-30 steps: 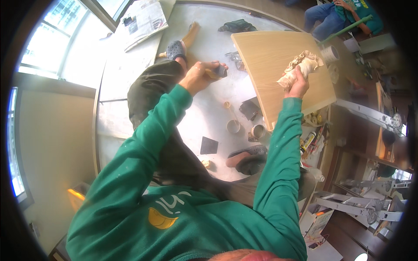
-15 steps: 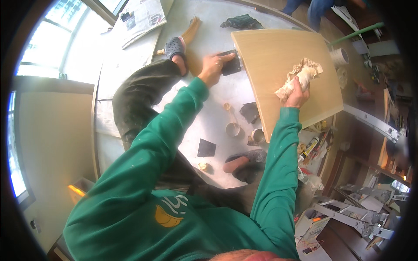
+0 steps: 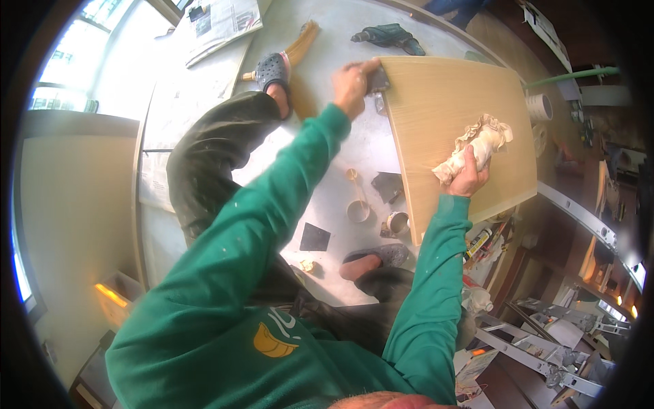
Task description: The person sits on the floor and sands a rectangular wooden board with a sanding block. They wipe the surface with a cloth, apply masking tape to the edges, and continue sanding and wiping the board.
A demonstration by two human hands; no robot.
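Observation:
My left hand grips a small dark pad, like sandpaper, at the upper left corner of the light wooden board; its fingers are slightly blurred. On the board's right half, my right hand is wrapped around a crumpled cream cloth. A dark square sheet lies on the pale surface below the board's left side, near a cup, a wooden stirrer, an open can and more dark scraps.
A dark green drill lies beyond the board. Newspapers cover the upper left beside a window. My slippered foot is left of the board. A tube and aluminium ladders are at right. Another person's legs show at top.
My left hand has moved up and rightward with the dark pad to the board's corner. My right hand with the cloth appears lower in view. The other person now shows only as legs.

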